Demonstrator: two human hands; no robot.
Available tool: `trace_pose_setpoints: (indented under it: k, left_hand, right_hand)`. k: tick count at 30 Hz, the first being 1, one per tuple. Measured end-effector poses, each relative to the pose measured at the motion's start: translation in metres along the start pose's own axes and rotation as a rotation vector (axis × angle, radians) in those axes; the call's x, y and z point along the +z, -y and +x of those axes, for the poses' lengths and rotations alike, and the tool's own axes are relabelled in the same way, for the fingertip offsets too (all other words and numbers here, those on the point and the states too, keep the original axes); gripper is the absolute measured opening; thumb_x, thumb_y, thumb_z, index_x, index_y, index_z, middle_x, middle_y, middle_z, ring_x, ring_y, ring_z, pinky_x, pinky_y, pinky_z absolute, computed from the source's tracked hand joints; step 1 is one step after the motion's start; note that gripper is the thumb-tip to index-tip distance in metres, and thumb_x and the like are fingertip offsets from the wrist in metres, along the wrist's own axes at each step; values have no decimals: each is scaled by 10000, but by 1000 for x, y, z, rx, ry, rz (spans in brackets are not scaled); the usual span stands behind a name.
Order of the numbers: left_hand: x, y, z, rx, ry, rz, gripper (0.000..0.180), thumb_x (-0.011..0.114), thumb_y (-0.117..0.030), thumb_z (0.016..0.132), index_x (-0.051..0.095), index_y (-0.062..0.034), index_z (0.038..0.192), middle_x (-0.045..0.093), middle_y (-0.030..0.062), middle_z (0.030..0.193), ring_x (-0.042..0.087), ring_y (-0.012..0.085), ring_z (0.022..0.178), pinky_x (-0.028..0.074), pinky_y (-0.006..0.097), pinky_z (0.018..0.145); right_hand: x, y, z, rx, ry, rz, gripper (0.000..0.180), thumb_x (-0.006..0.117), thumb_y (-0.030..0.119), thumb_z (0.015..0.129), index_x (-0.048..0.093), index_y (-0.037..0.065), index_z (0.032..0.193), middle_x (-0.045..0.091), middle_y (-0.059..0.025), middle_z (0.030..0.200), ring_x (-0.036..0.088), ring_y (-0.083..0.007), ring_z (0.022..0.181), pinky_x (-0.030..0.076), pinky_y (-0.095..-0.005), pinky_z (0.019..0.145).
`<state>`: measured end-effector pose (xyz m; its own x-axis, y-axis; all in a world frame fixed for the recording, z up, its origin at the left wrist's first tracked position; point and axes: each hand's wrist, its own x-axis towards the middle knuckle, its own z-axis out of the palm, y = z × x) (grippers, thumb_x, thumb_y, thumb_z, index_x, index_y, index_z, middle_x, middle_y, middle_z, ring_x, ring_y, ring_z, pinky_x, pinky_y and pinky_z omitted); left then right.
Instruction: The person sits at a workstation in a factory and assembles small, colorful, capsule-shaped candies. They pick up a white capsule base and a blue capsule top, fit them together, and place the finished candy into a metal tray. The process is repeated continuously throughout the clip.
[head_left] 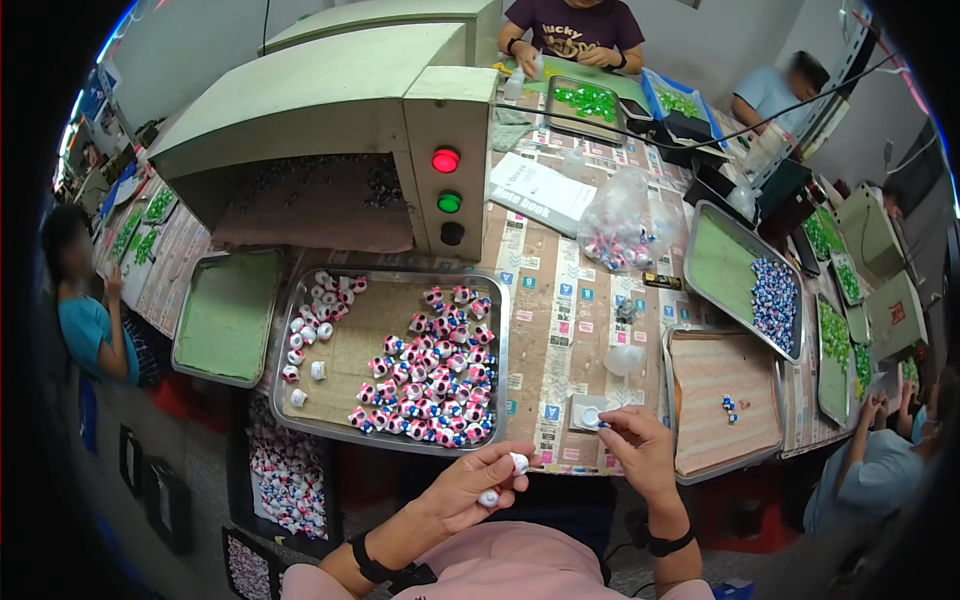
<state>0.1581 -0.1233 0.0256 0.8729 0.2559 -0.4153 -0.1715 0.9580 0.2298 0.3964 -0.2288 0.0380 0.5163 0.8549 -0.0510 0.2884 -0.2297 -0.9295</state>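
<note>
My left hand [470, 488] is near the table's front edge and holds two small white round pieces, one at the fingertips [519, 462] and one lower in the palm [488, 497]. My right hand [637, 444] pinches a tiny piece at its fingertips, right beside a small white square pad with a round dish [588, 414]. In front of my left hand lies a metal tray [300, 345] lined with brown paper; it carries several pink, white and blue painted pieces [435, 385] and several plain white ones [310, 320].
A green machine with red and green lamps [447, 160] stands behind the tray. A tray with two or three small pieces [725, 400] lies to my right, a bag of pieces [620, 225] beyond it. Other people sit around the table. A box of pieces [285, 475] sits below the table.
</note>
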Motion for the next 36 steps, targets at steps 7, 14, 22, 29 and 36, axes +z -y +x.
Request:
trace_pose_setpoints:
  k: [7,14,22,29,36]
  left_hand:
    - [5,-2,-5,-28,-59,22,336,543,-119,969,516,-25,1291,576,69,871,495,55,653,400,170,515]
    - [-4,3,-2,-10,-33,22,332,553,-79,956,527,-11,1280,560,67,943,476,74,724,363,158,495]
    - [11,5,7,-15,-66,103,326,558,-70,952,533,-20,1273,597,96,939,524,80,736,372,169,493]
    - [3,12,17,-4,-70,146,320,571,-72,944,537,-22,1258,609,76,1020,601,106,862,437,176,515]
    - [2,14,17,-15,-73,181,319,611,-41,913,551,-18,1226,613,81,1032,605,110,882,466,183,533]
  right_hand:
    - [16,10,13,-232,-50,-377,161,696,-15,762,688,9,921,643,-110,857,621,-202,718,501,-292,631]
    - [15,-1,17,-295,-39,-493,139,699,7,753,681,13,890,640,-126,838,618,-282,777,498,-349,665]
    - [15,22,0,-129,-11,-184,170,696,-16,768,692,3,937,662,-103,892,631,-174,745,503,-270,640]
    - [26,34,-27,-27,123,231,196,711,15,819,690,-6,1013,643,-91,1009,623,-123,850,507,-233,720]
    - [32,30,-31,-18,139,196,196,732,38,805,708,11,998,659,-90,959,635,-126,814,512,-235,701]
